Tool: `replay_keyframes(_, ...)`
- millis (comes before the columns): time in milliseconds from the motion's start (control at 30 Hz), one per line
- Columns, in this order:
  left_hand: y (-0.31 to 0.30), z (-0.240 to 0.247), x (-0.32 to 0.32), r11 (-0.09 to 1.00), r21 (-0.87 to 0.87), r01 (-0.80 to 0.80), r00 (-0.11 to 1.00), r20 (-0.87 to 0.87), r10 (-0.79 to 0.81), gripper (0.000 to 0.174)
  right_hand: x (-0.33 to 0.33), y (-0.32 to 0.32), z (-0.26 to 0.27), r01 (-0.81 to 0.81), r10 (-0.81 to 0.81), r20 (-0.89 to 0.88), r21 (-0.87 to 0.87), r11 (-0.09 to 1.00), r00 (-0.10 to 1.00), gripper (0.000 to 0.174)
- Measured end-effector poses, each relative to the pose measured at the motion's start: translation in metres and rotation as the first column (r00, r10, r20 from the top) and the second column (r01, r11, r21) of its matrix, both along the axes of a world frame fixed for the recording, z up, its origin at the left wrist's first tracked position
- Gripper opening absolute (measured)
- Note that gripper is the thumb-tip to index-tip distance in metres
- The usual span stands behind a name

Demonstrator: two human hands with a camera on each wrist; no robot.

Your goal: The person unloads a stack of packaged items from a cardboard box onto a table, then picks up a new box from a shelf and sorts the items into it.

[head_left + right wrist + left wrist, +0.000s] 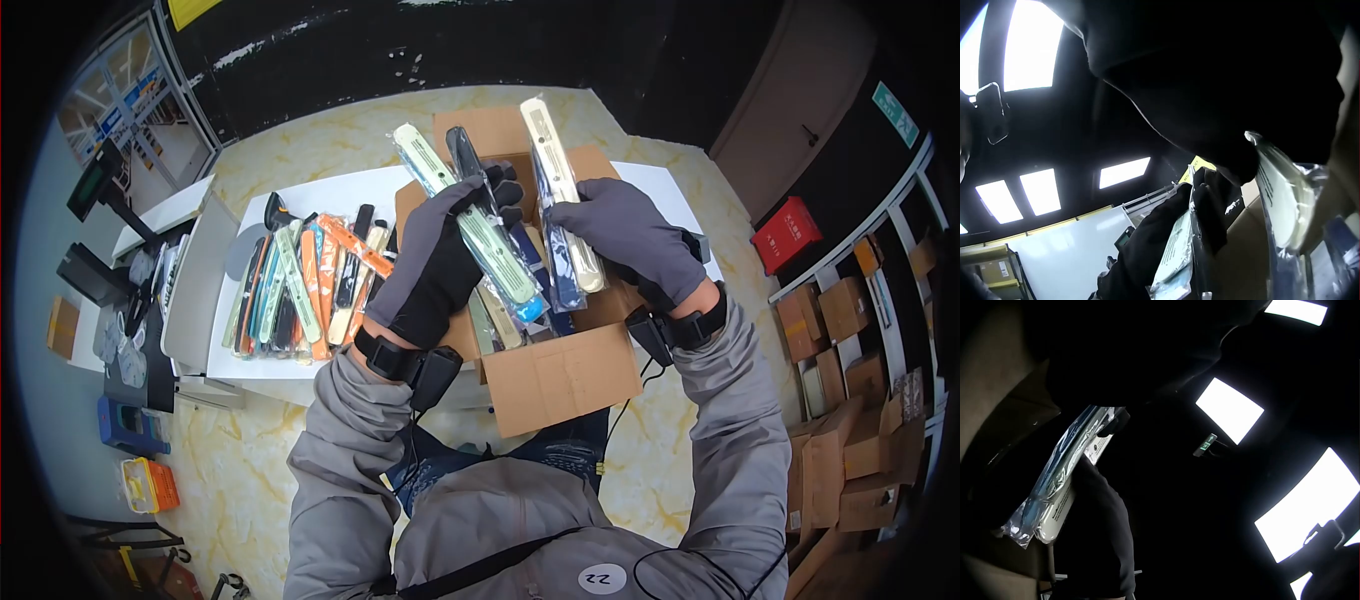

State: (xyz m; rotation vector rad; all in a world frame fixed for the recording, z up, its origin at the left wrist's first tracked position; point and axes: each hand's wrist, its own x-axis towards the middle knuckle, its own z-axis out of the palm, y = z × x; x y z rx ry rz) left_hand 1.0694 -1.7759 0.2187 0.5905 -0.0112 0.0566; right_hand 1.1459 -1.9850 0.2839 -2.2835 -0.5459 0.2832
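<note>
Both hands wear grey and black gloves and are raised over an open cardboard box (563, 385). My left hand (432, 250) grips a pale green packaged strip (470, 225) together with a black one (462, 150); clear wrap shines on them. In my right hand (625, 235) is a cream packaged strip (550, 150), pinched near its middle, with dark blue wrap beside it. More wrapped strips lie inside the box below. In the left wrist view, the held strips (1063, 478) slant past a dark glove. The right wrist view shows the cream strip (1279, 200) under the right hand.
Left of the box, a pile of wrapped strips (300, 290) in green, orange, black and cream covers part of the white table (385, 185). A side desk with monitors (95, 180) stands further left. Cardboard boxes (840, 310) fill shelves at right, near a red bin (787, 236).
</note>
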Motion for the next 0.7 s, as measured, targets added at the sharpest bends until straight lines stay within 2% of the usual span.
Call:
replay_keyframes(67,0.001,-0.002,0.000,1.000,0.003,-0.012,1.000,-0.006,0.012,0.038,-0.002,0.003,0.000,-0.059,0.085,0.105,-0.230,0.972,0.991,0.050)
replay_keyframes(233,0.008,-0.014,0.007,1.000,-0.003,0.019,1.000,0.022,-0.019,0.039,-0.005,0.011,-0.009,-0.110,0.159,0.126,-0.328,0.938,0.979,0.050)
replay_keyframes(333,0.009,-0.014,0.008,0.998,0.007,0.061,0.997,0.051,-0.062,0.040,-0.003,0.018,-0.018,-0.090,0.210,0.262,-0.406,0.910,0.942,0.049)
replay_keyframes(433,0.005,-0.012,0.009,0.997,0.062,-0.035,0.999,-0.010,0.036,0.043,-0.008,0.020,-0.013,-0.058,0.166,0.236,-0.405,0.912,0.957,0.048)
replay_keyframes(500,0.001,-0.010,0.004,0.996,0.074,-0.044,0.999,0.011,0.043,0.044,-0.009,0.021,-0.014,-0.048,0.149,0.220,-0.407,0.912,0.964,0.048)
replay_keyframes(567,-0.003,-0.006,0.000,0.993,0.100,-0.054,0.997,0.054,0.049,0.044,-0.004,0.015,-0.021,-0.139,0.151,0.129,-0.100,0.985,0.980,0.048)
replay_keyframes(600,-0.001,-0.009,0.002,0.994,0.100,-0.054,0.997,0.054,0.049,0.044,-0.004,0.014,-0.021,-0.167,0.162,0.084,0.062,0.984,0.983,0.049)
replay_keyframes(700,0.005,-0.016,0.012,0.999,-0.030,0.022,0.999,0.044,-0.020,0.044,-0.009,0.013,-0.015,-0.157,0.155,0.030,0.084,0.984,0.988,0.045)
